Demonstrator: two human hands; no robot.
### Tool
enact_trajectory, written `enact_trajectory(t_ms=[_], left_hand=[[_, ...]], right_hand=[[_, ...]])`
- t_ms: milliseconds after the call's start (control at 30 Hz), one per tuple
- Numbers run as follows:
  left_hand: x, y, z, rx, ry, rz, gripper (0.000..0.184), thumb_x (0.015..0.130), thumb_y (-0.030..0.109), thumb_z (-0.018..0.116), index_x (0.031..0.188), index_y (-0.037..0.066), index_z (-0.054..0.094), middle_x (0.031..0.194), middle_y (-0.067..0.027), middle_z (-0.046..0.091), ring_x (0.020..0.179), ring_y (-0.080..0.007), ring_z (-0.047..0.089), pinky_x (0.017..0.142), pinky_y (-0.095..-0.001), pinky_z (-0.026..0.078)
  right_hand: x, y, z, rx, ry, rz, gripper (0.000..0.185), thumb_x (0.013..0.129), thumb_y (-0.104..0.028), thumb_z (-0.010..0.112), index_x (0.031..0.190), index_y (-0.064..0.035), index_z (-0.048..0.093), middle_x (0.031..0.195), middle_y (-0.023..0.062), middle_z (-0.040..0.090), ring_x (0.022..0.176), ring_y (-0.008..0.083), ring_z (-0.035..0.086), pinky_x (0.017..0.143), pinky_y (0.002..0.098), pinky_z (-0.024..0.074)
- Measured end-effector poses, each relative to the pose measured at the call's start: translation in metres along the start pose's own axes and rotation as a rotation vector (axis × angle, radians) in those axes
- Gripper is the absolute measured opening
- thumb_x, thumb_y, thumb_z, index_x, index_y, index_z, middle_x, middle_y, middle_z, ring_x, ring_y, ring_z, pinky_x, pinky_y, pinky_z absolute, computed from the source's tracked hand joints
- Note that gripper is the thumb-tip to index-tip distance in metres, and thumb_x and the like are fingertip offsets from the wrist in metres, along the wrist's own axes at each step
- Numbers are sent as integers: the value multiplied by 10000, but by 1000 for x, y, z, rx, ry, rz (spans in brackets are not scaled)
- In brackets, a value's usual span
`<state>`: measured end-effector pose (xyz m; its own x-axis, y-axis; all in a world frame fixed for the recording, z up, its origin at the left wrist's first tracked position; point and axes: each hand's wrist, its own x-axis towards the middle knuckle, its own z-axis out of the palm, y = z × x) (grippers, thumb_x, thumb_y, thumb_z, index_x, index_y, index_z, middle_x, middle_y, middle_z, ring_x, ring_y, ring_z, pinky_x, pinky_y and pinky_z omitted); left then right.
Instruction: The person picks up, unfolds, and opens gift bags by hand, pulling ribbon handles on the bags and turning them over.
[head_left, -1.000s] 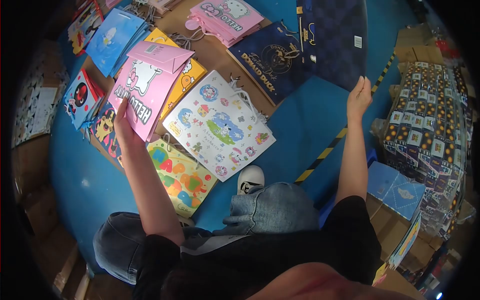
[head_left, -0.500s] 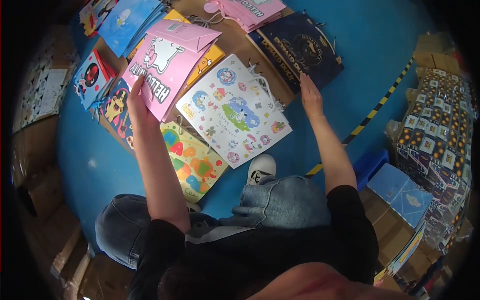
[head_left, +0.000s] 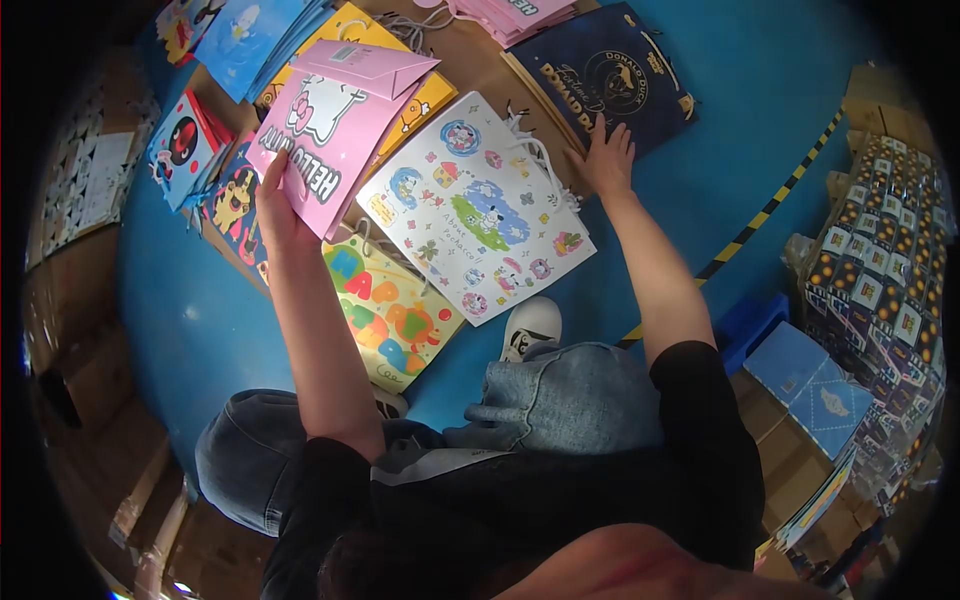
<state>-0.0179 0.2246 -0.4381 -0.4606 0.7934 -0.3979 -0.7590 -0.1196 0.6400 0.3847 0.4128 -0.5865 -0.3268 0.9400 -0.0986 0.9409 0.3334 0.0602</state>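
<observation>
My left hand [head_left: 283, 205] grips the lower left edge of a pink Hello Kitty paper bag [head_left: 330, 120], held above a yellow bag [head_left: 425, 108]. My right hand [head_left: 608, 160], fingers spread, rests at the lower edge of the dark blue Donald Duck bags [head_left: 625, 85]. Between the hands lies a white bag with small cartoon prints [head_left: 480, 215] and white rope handles. Below it is a pale yellow bag with coloured letters [head_left: 385, 310]. More pink bags [head_left: 500, 15] lie at the top.
Blue bags [head_left: 250, 40] and red-and-blue bags [head_left: 182, 145] lie at the upper left. On the right, wrapped patterned packs [head_left: 880, 260] are stacked beside a light blue box [head_left: 810, 385]. Black-and-yellow tape [head_left: 765, 215] crosses the blue floor [head_left: 740, 120].
The dark bag near my right hand has come down onto the Donald Duck bags. My right hand has moved left and its fingers have spread. The view has shifted slightly.
</observation>
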Motion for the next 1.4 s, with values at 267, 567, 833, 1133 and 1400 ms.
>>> enact_trajectory(t_ms=[267, 567, 833, 1133, 1400], left_hand=[[0, 1, 1, -26, -10, -21, 344, 957, 130, 412, 1234, -73, 440, 1122, -201, 606, 968, -279, 654, 823, -399, 573], [-4, 10, 2, -54, -11, -6, 348, 956, 139, 411, 1229, -75, 443, 1122, -205, 605, 975, -288, 650, 838, -406, 568], [1, 1, 4, -61, 54, 2, 353, 948, 132, 426, 1233, -75, 441, 1125, -214, 603, 989, -301, 644, 840, -416, 567], [2, -1, 3, -57, 30, 11, 338, 951, 134, 438, 1221, -67, 459, 1105, -203, 616, 963, -287, 654, 817, -406, 572], [-1, 2, 8, -35, 13, 6, 345, 951, 131, 432, 1231, -70, 449, 1107, -207, 613, 969, -288, 653, 827, -407, 571]], right_hand=[[17, -4, 28, -379, 154, -226, 578, 865, -203, 554, 1344, 62, 369, 1077, 444, 521, 972, 478, 611, 638, 359, 581], [8, 31, -48, -157, 150, -238, 423, 838, -36, 500, 1253, 36, 474, 1054, 324, 602, 904, 358, 658, 660, 380, 571], [45, 164, -201, 196, 567, -19, 257, 934, -145, 492, 1163, -91, 595, 1024, 170, 665, 976, 356, 625, 825, 413, 501], [45, 237, -273, 761, 462, 235, 381, 927, -126, 579, 1253, 65, 531, 1160, 126, 636, 1035, 152, 598, 897, 250, 441], [47, 211, -255, 622, 474, 201, 318, 930, -129, 564, 1206, 28, 575, 1072, 104, 680, 964, 143, 624, 830, 243, 456]])
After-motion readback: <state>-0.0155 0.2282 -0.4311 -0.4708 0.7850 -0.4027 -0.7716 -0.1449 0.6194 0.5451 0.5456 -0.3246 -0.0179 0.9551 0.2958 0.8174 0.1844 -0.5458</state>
